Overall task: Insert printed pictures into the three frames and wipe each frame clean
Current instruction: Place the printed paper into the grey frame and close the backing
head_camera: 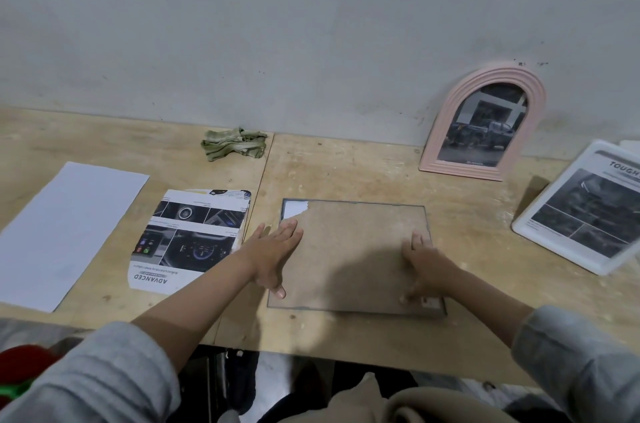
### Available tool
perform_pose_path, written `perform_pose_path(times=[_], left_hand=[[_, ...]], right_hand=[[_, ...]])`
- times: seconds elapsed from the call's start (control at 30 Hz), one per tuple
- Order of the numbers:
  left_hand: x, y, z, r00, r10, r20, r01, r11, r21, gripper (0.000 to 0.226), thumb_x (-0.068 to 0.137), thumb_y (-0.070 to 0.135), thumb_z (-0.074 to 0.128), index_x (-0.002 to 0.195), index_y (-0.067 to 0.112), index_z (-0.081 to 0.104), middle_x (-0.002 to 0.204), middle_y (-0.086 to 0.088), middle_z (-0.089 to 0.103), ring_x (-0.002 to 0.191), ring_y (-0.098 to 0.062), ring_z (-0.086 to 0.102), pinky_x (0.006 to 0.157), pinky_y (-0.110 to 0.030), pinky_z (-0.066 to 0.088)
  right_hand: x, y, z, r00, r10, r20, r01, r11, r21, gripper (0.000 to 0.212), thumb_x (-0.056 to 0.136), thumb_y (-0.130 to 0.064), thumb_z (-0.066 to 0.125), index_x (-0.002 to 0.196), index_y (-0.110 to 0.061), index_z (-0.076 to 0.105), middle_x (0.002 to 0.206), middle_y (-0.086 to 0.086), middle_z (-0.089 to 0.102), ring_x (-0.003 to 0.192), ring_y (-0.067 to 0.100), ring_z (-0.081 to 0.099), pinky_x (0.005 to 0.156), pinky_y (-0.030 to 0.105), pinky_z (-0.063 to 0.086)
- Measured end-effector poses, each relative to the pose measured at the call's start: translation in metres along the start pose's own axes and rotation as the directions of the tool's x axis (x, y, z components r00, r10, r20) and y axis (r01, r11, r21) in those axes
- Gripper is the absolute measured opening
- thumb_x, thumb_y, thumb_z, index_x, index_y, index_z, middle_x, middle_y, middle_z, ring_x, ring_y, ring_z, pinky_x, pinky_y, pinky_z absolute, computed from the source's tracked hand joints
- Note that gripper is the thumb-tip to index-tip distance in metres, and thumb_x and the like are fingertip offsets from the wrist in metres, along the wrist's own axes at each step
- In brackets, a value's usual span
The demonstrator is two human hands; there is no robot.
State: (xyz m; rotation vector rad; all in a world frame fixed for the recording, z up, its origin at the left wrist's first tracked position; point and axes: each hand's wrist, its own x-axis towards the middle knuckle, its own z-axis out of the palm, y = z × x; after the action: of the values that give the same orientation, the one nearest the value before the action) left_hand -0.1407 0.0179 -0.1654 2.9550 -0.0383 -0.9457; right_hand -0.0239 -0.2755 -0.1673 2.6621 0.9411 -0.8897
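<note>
Left hand [273, 251]: flat, fingers straight, pressing the thin rectangular brown-backed frame [353, 256] at its left edge.
Right hand [424, 265]: fingers curled, gripping the frame's right edge.

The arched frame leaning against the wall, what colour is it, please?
Pale pink arched frame, with ridged moulding, seen in the head view.
</note>
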Motion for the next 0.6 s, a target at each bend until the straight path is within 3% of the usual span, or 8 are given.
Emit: perform_pose_path(times=[0.1,0.3,0.6], left_hand=[[0.001,-0.005,-0.003,1.000,0.015,0.014,-0.015,1.000,-0.014,0.129,0.064,0.048,0.080,0.151,0.019,-0.012,0.158,-0.003,-0.020,0.146,-0.016,-0.014,0.114,-0.051,-0.008],[0.005,-0.007,-0.003,1.000,0.016,0.010,-0.015,1.000,-0.023,0.119,0.071,0.045,0.076,0.151,0.018,-0.009,0.159,-0.005,-0.016,0.147,-0.018,-0.009,0.114,-0.053,-0.004],[0.009,0.002,0.000,0.997,-0.068,-0.036,0.065,0.996,-0.059,0.121,0.066,0.038,0.080,0.152,0.016,-0.003,0.160,-0.003,-0.011,0.148,-0.017,-0.006,0.114,-0.053,-0.005]], right_hand=[[0.006,-0.031,-0.003,1.000,0.019,0.007,-0.020,0.997,0.080,0.131,0.066,-0.058,0.075,0.146,0.006,-0.007,0.151,0.032,-0.016,0.141,0.044,-0.010,0.116,0.044,0.007],[0.017,-0.086,-0.015,1.000,-0.009,-0.028,0.012,0.994,0.106,0.128,0.069,-0.063,0.069,0.146,0.004,-0.008,0.151,0.031,-0.015,0.139,0.047,-0.016,0.114,0.051,-0.002],[0.028,-0.097,-0.006,0.996,0.058,0.061,-0.070,0.973,0.218,0.132,0.069,-0.059,0.072,0.145,-0.005,-0.022,0.148,0.021,-0.035,0.135,0.044,-0.029,0.107,0.067,0.006]])
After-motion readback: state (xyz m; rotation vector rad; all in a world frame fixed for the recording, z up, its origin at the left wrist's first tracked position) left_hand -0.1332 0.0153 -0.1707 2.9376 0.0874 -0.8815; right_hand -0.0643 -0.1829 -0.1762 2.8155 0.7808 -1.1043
